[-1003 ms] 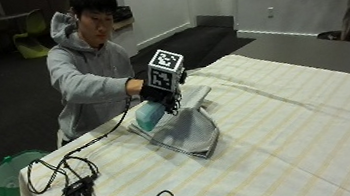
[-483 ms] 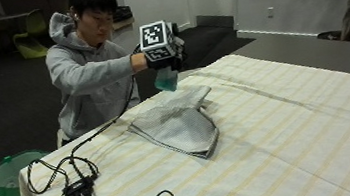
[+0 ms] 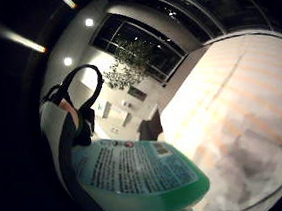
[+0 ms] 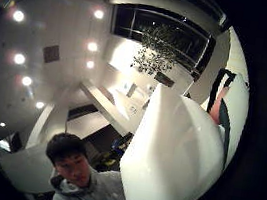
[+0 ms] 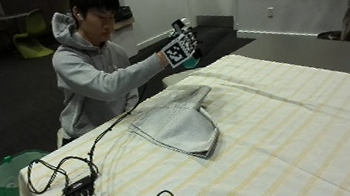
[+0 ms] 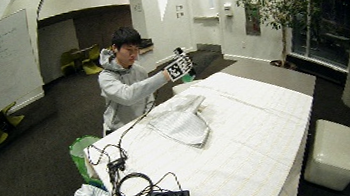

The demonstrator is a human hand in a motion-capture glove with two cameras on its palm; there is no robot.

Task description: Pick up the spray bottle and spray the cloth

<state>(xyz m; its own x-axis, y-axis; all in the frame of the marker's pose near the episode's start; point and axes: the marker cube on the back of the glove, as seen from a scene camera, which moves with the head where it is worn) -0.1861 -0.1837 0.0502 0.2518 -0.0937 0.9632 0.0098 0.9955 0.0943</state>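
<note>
1. A person sits at the far end of the counter (image 5: 286, 129), which has a cloth cover with pale yellow stripes.
2. The right hand (image 5: 190, 45) is up in the air, at about chest height, over the counter's edge.
3. The hand holds the spray bottle (image 5: 190, 63), with its fingers curled round it. Only the green bottom of the bottle peeks out below the hand in the outside view.
4. In the little finger side palm view the spray bottle (image 3: 138, 176) fills much of the picture. It has green liquid and a label with small print.
5. In the thumb side palm view the bottle's white top (image 4: 175, 157) is right by the palm.
6. The cloth (image 5: 178, 123) is grey and lies folded on the counter, below and in front of the hand. The bottle does not touch it.
7. Black cables (image 5: 78, 185) lie on the near corner of the counter.
</note>
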